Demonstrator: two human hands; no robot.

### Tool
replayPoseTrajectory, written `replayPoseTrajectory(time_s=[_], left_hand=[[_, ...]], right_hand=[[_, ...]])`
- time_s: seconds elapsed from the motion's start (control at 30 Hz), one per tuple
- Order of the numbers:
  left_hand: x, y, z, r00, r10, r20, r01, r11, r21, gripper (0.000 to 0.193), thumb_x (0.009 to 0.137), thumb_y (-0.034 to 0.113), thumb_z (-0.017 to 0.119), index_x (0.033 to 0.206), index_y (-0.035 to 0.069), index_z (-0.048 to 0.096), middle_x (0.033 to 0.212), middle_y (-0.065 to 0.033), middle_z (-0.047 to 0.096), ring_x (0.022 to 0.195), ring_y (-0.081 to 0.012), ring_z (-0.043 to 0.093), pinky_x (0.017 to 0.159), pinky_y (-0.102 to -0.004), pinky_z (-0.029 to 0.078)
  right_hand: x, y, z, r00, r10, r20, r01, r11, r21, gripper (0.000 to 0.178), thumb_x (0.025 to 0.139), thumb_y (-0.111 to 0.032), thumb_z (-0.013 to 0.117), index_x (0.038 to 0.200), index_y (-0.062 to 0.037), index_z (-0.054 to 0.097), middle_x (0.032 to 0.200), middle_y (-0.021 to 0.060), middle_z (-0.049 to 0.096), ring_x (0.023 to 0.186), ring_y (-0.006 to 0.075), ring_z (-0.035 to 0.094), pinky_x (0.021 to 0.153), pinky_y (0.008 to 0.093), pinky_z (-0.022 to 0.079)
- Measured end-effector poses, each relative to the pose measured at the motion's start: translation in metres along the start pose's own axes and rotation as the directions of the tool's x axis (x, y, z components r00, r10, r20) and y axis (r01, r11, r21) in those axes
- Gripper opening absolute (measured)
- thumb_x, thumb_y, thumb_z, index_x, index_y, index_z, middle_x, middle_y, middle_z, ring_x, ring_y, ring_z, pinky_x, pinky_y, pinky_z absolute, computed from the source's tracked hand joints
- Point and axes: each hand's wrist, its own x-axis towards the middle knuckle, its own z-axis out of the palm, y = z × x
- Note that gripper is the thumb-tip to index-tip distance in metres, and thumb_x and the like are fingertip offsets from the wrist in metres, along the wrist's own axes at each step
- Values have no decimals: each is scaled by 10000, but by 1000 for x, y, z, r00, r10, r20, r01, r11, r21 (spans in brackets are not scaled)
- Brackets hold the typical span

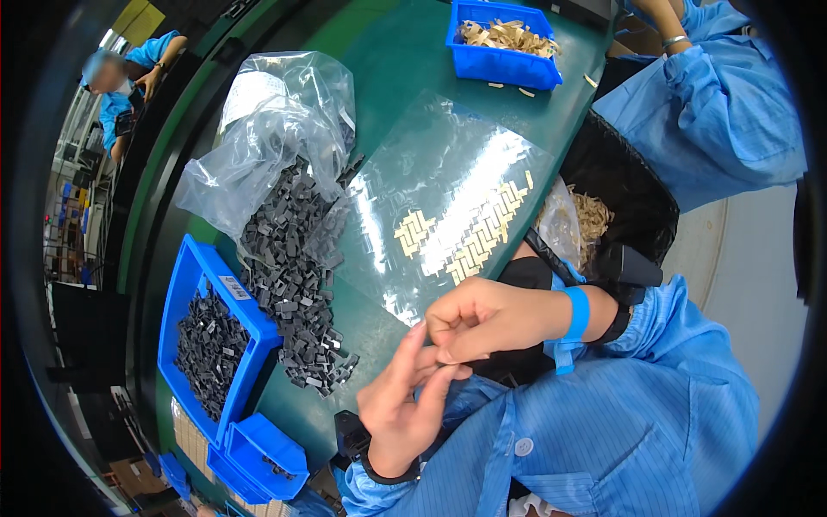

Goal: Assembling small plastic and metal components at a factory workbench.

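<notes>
My left hand (401,414) and my right hand (504,317) meet close to my body, just off the near edge of the green table (379,52). Thumb and fingers of the right are pinched together at the left hand's fingertips. The left index finger sticks up while its thumb and other fingers curl in. A tiny dark bit shows between the fingertips, too small to name. Beyond the hands lies a clear plastic sheet (401,155) bearing rows of small cream-coloured strips (482,233). Left of it spreads a heap of small black plastic parts (297,267).
A clear bag (297,95) lies behind the heap. Blue bins stand at left: a large one (177,302) of small black parts, a small one (258,431) with few. A blue bin (500,73) holds peeled strips. Right: a black-lined waste bin (629,172) and a co-worker's sleeve (706,112).
</notes>
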Motion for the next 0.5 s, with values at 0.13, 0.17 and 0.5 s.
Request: replayPoseTrajectory(time_s=[0.13, 0.17, 0.5], left_hand=[[-1, -8, 3, 985, -162, -60, 100, 817, -568, 253, 830, -14, 553, 1079, -56, 552, 891, -189, 623, 708, -227, 639, 682, -300, 530], [-2, -11, 5, 985, -159, -64, 95, 818, -568, 253, 830, -14, 553, 1079, -56, 552, 891, -189, 623, 708, -227, 639, 682, -300, 530], [-8, -14, 10, 841, -494, 220, 293, 74, -953, 244, 914, 112, 442, 1128, 8, 497, 856, -109, 565, 653, -87, 556, 618, -212, 528]], right_hand=[[-1, -1, 3, 993, -116, 16, 113, 986, 119, 209, 910, -199, 500, 808, -19, 474, 680, -4, 495, 543, 32, 404, 479, 185, 325], [0, 1, 4, 993, -115, 19, 112, 987, 116, 209, 910, -199, 500, 808, -19, 474, 680, -4, 495, 543, 32, 404, 479, 185, 325], [19, 19, -16, 546, -788, 283, 564, 97, -820, 225, 809, -240, 598, 728, -59, 493, 648, 34, 493, 562, 228, 494, 565, 308, 409]])
